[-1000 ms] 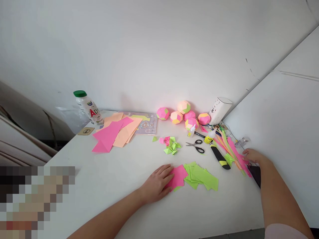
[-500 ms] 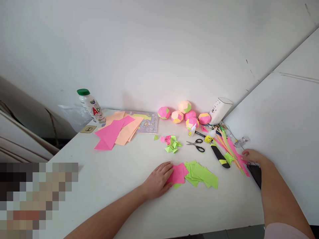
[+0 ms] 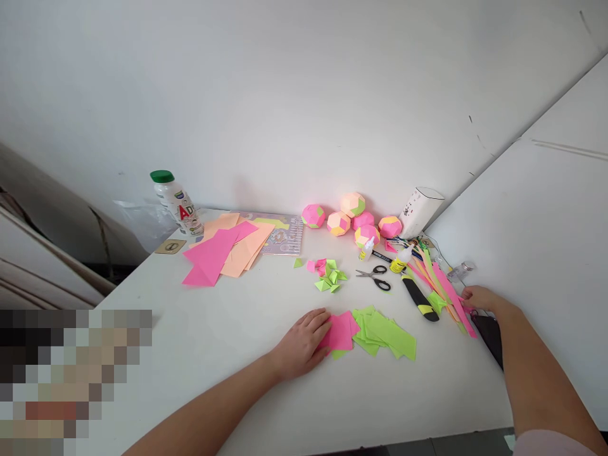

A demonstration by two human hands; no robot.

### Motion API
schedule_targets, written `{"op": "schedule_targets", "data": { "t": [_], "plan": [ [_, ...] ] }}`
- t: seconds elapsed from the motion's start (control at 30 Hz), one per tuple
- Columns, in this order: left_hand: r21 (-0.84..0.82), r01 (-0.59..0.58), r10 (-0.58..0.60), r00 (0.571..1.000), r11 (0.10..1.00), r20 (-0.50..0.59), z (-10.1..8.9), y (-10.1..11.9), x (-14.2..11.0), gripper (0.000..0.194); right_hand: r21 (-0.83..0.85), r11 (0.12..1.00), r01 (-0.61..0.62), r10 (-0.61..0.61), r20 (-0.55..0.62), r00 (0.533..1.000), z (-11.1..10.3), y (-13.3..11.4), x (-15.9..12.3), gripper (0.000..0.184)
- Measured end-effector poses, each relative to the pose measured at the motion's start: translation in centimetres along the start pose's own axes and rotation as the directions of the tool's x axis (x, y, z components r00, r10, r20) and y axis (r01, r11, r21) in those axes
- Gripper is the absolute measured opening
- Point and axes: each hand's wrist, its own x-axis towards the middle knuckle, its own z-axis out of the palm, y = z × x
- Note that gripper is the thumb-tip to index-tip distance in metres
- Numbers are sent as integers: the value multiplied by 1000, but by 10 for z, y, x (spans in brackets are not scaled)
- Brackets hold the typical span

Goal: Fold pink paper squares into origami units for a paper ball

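My left hand [image 3: 304, 344] lies flat with its fingers together on the edge of pink paper squares [image 3: 341, 332]. Green paper pieces [image 3: 386, 332] fan out to the right, partly under the pink ones. At the right side of the table, my right hand [image 3: 484, 299] is curled beside a bundle of coloured paper strips [image 3: 446, 290]. Its fingertips meet near a bit of pink paper; what they pinch is too small to make out. Below that wrist a dark phone-like object [image 3: 489, 337] is partly covered by the forearm.
Scissors [image 3: 379, 277], a black-and-yellow cutter [image 3: 420, 298], glue bottles [image 3: 401, 259] and folded paper pieces [image 3: 329, 276] lie mid-table. Paper balls [image 3: 339, 223] and a white container [image 3: 422, 212] stand along the wall. Paper sheets [image 3: 213, 253] and a green-capped bottle [image 3: 178, 204] are at left.
My right forearm has shifted slightly to the right, showing a little more of the dark object. My left hand stays in place on the pink paper.
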Motion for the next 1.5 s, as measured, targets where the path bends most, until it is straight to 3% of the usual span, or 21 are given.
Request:
{"op": "schedule_targets", "data": {
  "t": [0.1,0.17,0.23,0.27,0.33,0.37,0.4,0.43,0.47,0.5,0.53,0.6,0.7,0.77,0.83,0.93,1.07,1.17,1.27,1.4,1.5],
  "plan": [
    [0,-5,5,1000,1000,-6,1,0,0,44,-109,991,-77,87,92,992,-8,-1,4,24],
    [4,-4,4,1000,1000,-5,1,0,0,44,-177,975,-137,146,41,988,-16,-4,0,14],
    [4,-4,4,1000,1000,-5,1,0,0,44,-220,953,-206,192,-85,978,-24,-10,-11,23],
    [2,-4,4,1000,1000,-9,1,0,0,44,-213,948,-235,193,-202,960,-27,-15,-20,28],
    [-4,-3,3,1000,1000,-12,0,0,0,44,-70,980,-184,131,-464,876,-27,-28,-42,27],
    [-6,-2,2,1000,1000,-13,0,0,0,44,52,994,-101,113,-517,849,-24,-37,-54,25],
    [-7,-2,2,1000,1000,-13,0,0,1,44,213,977,27,83,-488,869,-18,-46,-67,27],
    [-7,-4,4,1000,1000,-14,0,0,1,44,399,909,123,36,-368,929,-9,-57,-80,32],
    [-8,-6,6,1000,1000,-16,0,0,1,44,543,827,144,-45,-192,980,3,-67,-92,35],
    [-10,-9,9,1000,1000,-20,0,0,1,43,612,782,120,-147,-7,989,17,-78,-103,35],
    [-12,-10,9,1000,1000,-25,0,0,1,43,624,774,107,-270,172,948,31,-89,-114,34],
    [-14,-10,10,1000,1000,-30,-1,1,1,42,577,798,171,-414,319,853,58,-107,-130,27],
    [-8,-16,16,1000,1000,-26,-1,1,0,41,383,815,435,-539,221,813,82,-120,-144,29],
    [1,-23,23,1000,1000,-21,-1,0,0,42,250,830,498,-545,175,820,89,-120,-148,39],
    [21,-23,23,1000,1000,-10,0,-1,-1,47,192,854,484,-514,168,841,96,-115,-151,52],
    [65,-47,46,999,997,19,0,-1,-2,56,196,870,452,-484,170,858,116,-108,-165,61],
    [68,-116,114,993,991,28,-2,3,0,55,316,749,582,-633,83,770,145,-122,-192,57],
    [25,-96,96,995,995,14,-4,5,1,55,468,673,572,-673,67,737,148,-147,-204,49],
    [-42,-7,6,1000,999,-24,-3,1,-1,55,579,609,542,-638,-48,768,136,-165,-197,30],
    [-129,25,-24,1000,991,4,0,-9,-5,75,608,593,528,-498,-237,834,123,-158,-166,22],
    [-127,-6,9,1000,992,25,2,-13,-4,102,681,608,407,-417,-162,895,124,-145,-148,25]
  ]
}}
